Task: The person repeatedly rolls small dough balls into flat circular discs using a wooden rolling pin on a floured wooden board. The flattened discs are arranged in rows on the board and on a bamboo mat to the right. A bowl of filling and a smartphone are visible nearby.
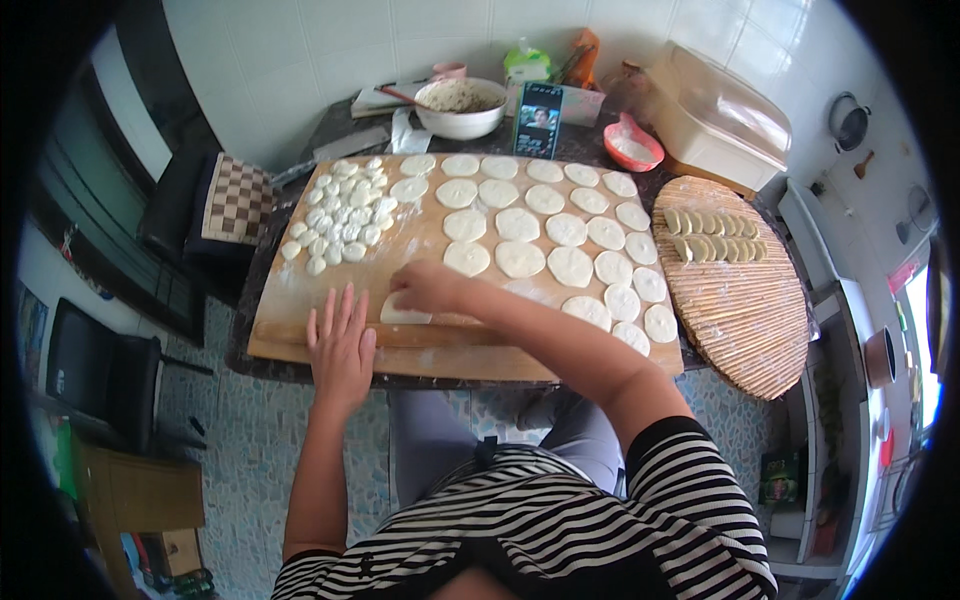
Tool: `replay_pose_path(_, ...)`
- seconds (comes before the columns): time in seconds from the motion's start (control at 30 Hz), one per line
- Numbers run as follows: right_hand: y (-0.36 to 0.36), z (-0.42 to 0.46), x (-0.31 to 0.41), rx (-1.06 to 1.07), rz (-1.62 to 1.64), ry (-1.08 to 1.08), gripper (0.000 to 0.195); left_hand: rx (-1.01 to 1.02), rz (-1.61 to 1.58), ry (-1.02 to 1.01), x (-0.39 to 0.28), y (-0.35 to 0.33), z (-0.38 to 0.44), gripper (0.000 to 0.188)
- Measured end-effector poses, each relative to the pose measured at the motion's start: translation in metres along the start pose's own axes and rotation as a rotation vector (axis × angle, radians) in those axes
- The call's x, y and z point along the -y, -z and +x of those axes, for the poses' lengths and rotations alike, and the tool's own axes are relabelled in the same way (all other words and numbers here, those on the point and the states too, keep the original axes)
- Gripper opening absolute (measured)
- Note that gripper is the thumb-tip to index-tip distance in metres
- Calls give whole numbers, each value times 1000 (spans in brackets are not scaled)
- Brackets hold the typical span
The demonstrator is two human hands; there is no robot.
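My left hand point(341, 345) lies flat across the left part of a wooden rolling pin point(435, 335), its fingers extended and apart. The pin lies crosswise near the front edge of a floured wooden board point(322, 292); my right forearm hides its right end. Curled and slightly blurred, my right hand point(431, 286) is over the far edge of a flat dough round point(405, 311) just beyond the pin. Whether it pinches the dough is hidden. Small dough pieces point(341, 214) are heaped at the board's back left. Several rolled dough wrappers point(519, 259) cover its middle and right.
A round stalk tray point(735, 315) at right bears two rows of dumplings point(716, 236). Behind the board stand a bowl of filling point(461, 124), a propped phone point(537, 120), a red flour bowl point(634, 146) and a lidded plastic box point(716, 112). A cleaver point(352, 142) lies back left.
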State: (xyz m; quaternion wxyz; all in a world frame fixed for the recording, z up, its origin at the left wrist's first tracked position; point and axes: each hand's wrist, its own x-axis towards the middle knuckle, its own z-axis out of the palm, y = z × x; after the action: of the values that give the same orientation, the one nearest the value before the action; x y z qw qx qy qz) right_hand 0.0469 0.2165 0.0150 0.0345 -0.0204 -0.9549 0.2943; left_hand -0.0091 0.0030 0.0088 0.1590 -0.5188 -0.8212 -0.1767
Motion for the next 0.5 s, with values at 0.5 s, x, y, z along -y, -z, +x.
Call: replay_pose_path(0.5,7,15,5,143,-24,-9,28,-38,15,-13,18,-14,15,42)
